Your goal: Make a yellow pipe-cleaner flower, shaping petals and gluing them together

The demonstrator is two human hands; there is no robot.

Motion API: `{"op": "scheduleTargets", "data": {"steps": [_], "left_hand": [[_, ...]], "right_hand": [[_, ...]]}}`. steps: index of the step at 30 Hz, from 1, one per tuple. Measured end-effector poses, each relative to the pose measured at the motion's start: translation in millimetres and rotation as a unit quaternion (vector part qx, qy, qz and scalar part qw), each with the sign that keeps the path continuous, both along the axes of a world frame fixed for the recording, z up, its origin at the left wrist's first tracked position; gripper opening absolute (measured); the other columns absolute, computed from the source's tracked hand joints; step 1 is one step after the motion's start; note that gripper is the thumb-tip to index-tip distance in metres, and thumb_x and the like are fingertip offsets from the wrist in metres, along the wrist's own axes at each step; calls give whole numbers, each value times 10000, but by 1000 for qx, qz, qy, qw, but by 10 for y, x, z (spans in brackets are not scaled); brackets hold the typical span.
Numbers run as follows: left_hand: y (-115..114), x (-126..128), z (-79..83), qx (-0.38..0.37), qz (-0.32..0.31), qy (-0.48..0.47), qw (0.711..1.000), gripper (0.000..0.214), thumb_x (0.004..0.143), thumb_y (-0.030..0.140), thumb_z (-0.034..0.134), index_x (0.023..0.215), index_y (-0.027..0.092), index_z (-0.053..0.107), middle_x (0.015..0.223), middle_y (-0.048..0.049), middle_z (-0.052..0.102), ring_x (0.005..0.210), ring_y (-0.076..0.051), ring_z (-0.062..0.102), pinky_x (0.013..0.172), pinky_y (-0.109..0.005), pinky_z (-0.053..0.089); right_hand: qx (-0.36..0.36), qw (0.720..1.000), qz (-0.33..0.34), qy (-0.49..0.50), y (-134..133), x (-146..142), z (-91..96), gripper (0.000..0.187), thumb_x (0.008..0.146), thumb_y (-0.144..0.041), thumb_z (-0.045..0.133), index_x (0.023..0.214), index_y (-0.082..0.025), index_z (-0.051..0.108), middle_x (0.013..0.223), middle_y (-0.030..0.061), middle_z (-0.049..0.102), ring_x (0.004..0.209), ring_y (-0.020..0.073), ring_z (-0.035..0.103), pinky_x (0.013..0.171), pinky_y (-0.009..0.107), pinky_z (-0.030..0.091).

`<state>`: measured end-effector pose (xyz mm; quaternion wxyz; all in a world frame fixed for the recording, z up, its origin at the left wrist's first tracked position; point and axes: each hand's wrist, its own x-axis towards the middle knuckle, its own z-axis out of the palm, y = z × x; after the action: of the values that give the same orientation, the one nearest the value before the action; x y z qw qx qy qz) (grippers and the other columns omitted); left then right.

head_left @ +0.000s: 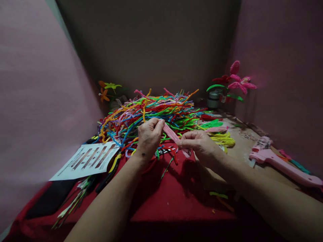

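Between my two hands a flat bundle of pink pipe cleaners [171,132] is stretched at a slant. My left hand [150,136] pinches its upper end between thumb and fingers. Its lower end is gripped by my right hand [195,144], with a short pink tail showing below the fingers. Behind them rises a big heap of many-coloured pipe cleaners [156,111]. Under the hands, on the red cloth [161,205], lie loose red and green pieces, and a dark green stem [166,169] points toward me.
At left are a printed sheet [85,161], yellow-and-black pliers [113,168], several stems [75,200] and a black flat item [50,200]. A pink glue gun [282,161] lies at right. Yellow pipe cleaners [223,139] are nearer. Pink flowers [242,82] and orange flowers [104,94] stand behind.
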<state>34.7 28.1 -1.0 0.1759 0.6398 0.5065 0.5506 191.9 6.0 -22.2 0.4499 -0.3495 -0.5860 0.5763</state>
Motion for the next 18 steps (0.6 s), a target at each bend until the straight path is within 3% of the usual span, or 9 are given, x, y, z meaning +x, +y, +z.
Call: {"op": "scheduleTargets", "data": {"steps": [5,9,14,18], "left_hand": [[6,16,-4,-9,11,14,1000,222,712,298,529,540,157,533,458,39,430,449,-73,374,427,-191,275],[23,8,8,-64,-44,-75,994,216,693,297,564,539,155,512,422,60,377,381,-50,311,382,-184,246],[70,-32,14,-164,-177,-275,931,260,665,378,626,604,157,503,454,71,400,332,-28,285,333,-166,215],[65,-27,14,-204,-228,-345,887,353,615,481,652,679,151,546,533,58,431,376,-27,338,352,-159,256]], "right_hand": [[-3,1000,19,13,2,12,16,222,633,-179,609,432,-139,523,366,-38,485,353,53,372,423,226,266],[7,999,22,27,10,22,10,218,648,-176,606,449,-139,527,383,-35,498,367,57,386,433,226,277],[21,999,10,39,31,14,-7,240,684,-215,599,468,-142,522,420,-31,520,402,62,417,473,226,305],[29,999,-9,18,35,3,-4,247,691,-233,591,472,-147,517,428,-28,521,409,67,414,480,231,307]]}}
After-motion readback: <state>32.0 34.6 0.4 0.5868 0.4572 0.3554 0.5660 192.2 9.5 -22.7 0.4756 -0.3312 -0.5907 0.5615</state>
